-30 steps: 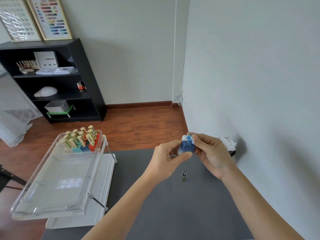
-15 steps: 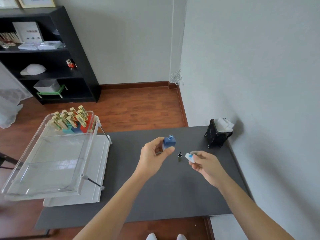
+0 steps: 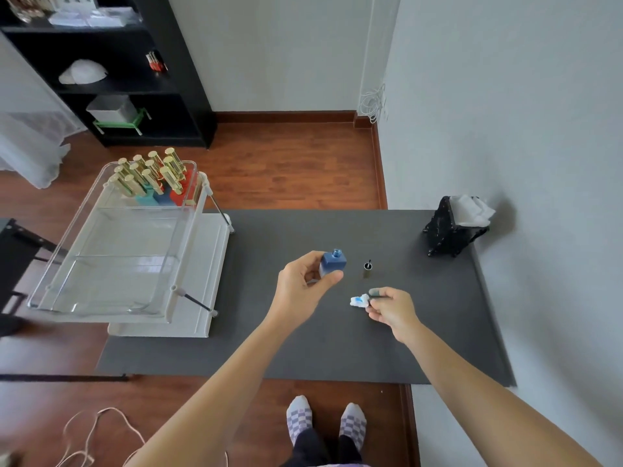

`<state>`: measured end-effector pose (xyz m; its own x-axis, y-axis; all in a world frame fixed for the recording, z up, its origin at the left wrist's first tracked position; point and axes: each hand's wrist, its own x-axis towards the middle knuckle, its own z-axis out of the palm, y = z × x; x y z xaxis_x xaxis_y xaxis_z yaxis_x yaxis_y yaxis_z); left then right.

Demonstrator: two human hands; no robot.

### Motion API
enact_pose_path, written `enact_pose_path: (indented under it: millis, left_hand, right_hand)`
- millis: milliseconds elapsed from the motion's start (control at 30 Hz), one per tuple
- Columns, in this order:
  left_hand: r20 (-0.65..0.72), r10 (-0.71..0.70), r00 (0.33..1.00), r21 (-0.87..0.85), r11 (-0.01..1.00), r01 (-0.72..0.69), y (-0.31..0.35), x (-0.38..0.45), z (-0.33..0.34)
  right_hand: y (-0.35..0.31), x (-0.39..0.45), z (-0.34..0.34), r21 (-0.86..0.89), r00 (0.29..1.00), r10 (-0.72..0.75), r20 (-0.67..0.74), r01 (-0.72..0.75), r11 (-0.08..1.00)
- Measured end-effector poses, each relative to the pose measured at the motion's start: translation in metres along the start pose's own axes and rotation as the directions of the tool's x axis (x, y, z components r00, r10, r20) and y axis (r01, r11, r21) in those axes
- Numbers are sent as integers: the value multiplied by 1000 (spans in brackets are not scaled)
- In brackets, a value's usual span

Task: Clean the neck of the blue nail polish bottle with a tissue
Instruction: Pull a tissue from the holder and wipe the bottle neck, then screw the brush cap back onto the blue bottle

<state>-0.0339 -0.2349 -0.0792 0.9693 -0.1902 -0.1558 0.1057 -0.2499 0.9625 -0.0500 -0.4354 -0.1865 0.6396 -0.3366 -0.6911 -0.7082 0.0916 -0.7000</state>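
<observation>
My left hand grips the blue nail polish bottle upright above the dark table, its open neck pointing up. My right hand is lower and to the right, pinching a small crumpled white tissue stained blue, just over the tabletop. The bottle's cap with its brush stands on the table between the two hands.
A black tissue holder with white tissues sits at the table's far right by the wall. A clear tray holding several gold-capped polish bottles stands on a white stand at the left. A black shelf unit is against the far wall.
My right hand has pulled the tissue off the bottle neck and lowered it towards the table. My left hand has carried the bottle down and left. The camera has tilted downward.
</observation>
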Motion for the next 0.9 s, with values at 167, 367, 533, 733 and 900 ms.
enact_pose_path:
  millis: [167, 367, 533, 733, 900]
  left_hand:
    - [-31, 0, 1000, -2, 1000, 0, -3, 1, -2]
    - [-46, -16, 999, 1, 1000, 16, -7, 5, 2]
    - [-41, -29, 999, 17, 999, 29, -11, 7, 5]
    - [-21, -23, 1000, 40, 999, 24, -8, 10, 3]
    - [-37, -16, 999, 56, 998, 18, 4, 16, 1]
  right_hand:
    - [-6, 6, -3, -121, 969, -110, -220, 85, 989]
    - [-21, 12, -2, -158, 967, -217, -137, 194, 968]
    - [-31, 27, 15, -198, 975, -216, -58, 201, 959]
    - [-34, 33, 19, -213, 965, -253, -70, 233, 949]
    - [-57, 14, 9, -151, 941, -340, -8, 335, 930]
